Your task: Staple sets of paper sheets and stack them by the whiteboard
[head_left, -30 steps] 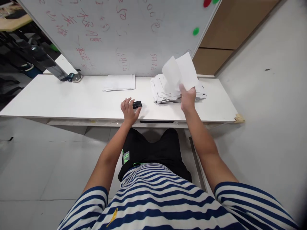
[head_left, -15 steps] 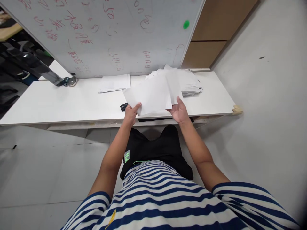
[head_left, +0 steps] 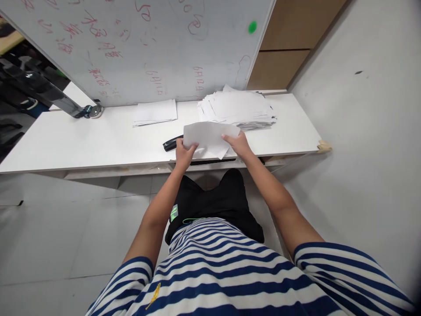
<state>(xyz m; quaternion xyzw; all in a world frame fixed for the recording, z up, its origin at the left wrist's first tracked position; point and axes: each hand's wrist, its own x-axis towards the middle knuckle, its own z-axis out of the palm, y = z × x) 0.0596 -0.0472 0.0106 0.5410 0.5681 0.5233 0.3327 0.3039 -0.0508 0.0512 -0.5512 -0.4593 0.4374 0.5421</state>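
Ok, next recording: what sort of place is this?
Probably an office or workroom: a whiteboard with red handwriting stands behind a long white desk, and a thick pile of papers lies on the desk.

I'm seeing a short-sleeved, blue-and-white striped shirt (head_left: pixel 223 267) carrying a yellow motif (head_left: pixel 153 296). Black bottoms (head_left: pixel 217 199) are showing a green cord (head_left: pixel 190 219).

Recorded count: left hand (head_left: pixel 185 154), one; right hand (head_left: pixel 239 144), one; far paper stacks, two: left stack (head_left: pixel 155 110), right stack (head_left: pixel 239 107); held paper (head_left: pixel 207 133), sheets uncountable; black stapler (head_left: pixel 170 144), one; green magnet (head_left: pixel 252 27), one.
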